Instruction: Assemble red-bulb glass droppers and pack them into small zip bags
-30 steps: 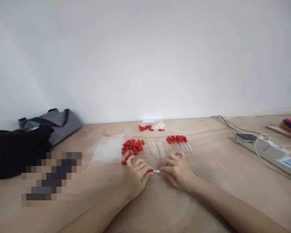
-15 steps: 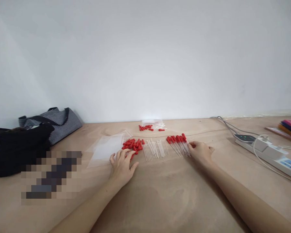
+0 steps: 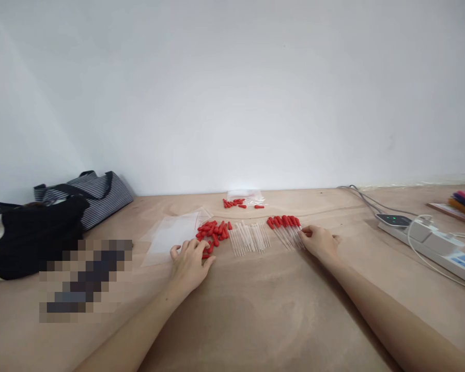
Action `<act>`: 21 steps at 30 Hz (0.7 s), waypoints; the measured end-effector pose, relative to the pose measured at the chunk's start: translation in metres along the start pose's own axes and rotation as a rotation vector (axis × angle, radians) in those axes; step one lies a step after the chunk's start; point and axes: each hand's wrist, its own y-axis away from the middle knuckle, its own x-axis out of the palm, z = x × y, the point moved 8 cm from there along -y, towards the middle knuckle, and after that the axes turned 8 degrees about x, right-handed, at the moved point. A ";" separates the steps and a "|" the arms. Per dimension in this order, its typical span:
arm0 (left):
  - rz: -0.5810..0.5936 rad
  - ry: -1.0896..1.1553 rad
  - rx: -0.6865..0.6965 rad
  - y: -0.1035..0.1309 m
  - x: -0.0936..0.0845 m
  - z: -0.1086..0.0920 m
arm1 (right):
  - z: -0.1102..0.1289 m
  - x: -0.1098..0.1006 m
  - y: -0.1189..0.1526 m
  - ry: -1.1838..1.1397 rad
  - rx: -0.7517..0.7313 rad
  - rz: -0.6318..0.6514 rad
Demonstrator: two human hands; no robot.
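The left hand (image 3: pixel 189 266) is positioned at the near left edge of the pile of red rubber bulbs (image 3: pixel 213 231). Its fingers are spread and curved downward, with the fingertips over the nearest bulbs; whether a bulb is gripped cannot be determined. The right hand (image 3: pixel 318 241) is located at the right side of the row of capped tubes (image 3: pixel 289 230). Its thumb and fingers are drawn close together at the outermost tube; whether they grip it cannot be determined.

The capped tubes lie side by side at a slant, red ends directed toward the wall (image 3: pixel 256 98). The clear bare tubes (image 3: pixel 250 238) lie between the bulb pile and the capped tubes, roughly parallel, with some overlapping. Flat plastic bags (image 3: pixel 172 235) lie to the left of the bulb pile.

A second, smaller group of red bulbs (image 3: pixel 232 203) lies farther back, beside a clear bag (image 3: pixel 244 195) near the wall. All of these items rest on the wooden table (image 3: pixel 256 320). A white power strip (image 3: pixel 430 247) is located at the right, and a striped bag (image 3: pixel 108 194) and a black bag (image 3: pixel 34 237) are located at the left.
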 end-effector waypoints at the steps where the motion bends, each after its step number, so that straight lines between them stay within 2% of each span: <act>1: -0.003 -0.003 0.002 0.000 0.000 0.000 | 0.001 -0.001 0.000 -0.001 -0.005 -0.004; 6: -0.042 -0.035 0.034 0.000 0.001 0.000 | 0.018 -0.008 0.014 -0.041 -0.111 -0.088; 9: -0.088 -0.062 0.055 -0.001 -0.001 -0.001 | 0.044 -0.006 0.036 -0.052 -0.270 -0.106; 12: -0.139 -0.077 0.066 -0.002 -0.006 -0.005 | 0.071 0.005 0.054 0.014 -0.384 -0.058; 14: -0.177 -0.082 0.068 -0.002 -0.010 -0.006 | 0.083 0.014 0.055 0.091 -0.361 -0.023; 16: -0.211 -0.095 0.079 -0.002 -0.012 -0.008 | 0.090 0.022 0.048 0.167 -0.279 0.026; 21: -0.214 -0.138 0.115 -0.005 -0.006 -0.010 | 0.101 0.035 0.025 0.244 -0.137 0.116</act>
